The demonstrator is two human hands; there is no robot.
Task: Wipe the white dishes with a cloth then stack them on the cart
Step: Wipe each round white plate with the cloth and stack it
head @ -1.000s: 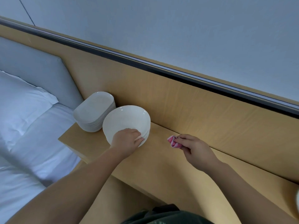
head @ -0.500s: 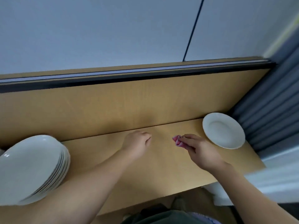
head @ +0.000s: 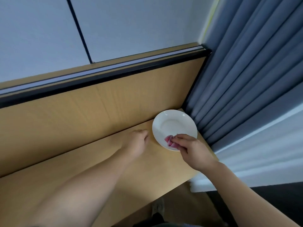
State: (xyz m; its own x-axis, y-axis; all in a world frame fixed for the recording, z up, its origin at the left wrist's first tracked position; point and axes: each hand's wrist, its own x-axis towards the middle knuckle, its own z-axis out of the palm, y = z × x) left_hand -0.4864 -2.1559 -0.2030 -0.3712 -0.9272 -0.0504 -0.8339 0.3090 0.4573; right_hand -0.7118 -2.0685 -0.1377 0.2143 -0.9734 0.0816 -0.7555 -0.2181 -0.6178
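A single white plate (head: pixel 173 125) lies flat at the right end of the wooden shelf (head: pixel 98 169), close to the curtain. My right hand (head: pixel 191 148) pinches a small pink cloth (head: pixel 169 140) and holds it on the plate's near rim. My left hand (head: pixel 137 140) is just left of the plate on the shelf, its fingers curled with nothing in them, a small gap from the rim.
A wooden back panel (head: pixel 98 108) with a dark rail rises behind the shelf. Blue-grey curtains (head: pixel 246 79) hang right against the plate's far side. White fabric (head: pixel 262 153) lies to the right of the shelf; the shelf's front edge runs below my arms.
My view swung right, away from the stacks of white dishes. Both hands travelled right along the shelf; the right hand brought the cloth onto the single plate, and the left hand stopped beside it.
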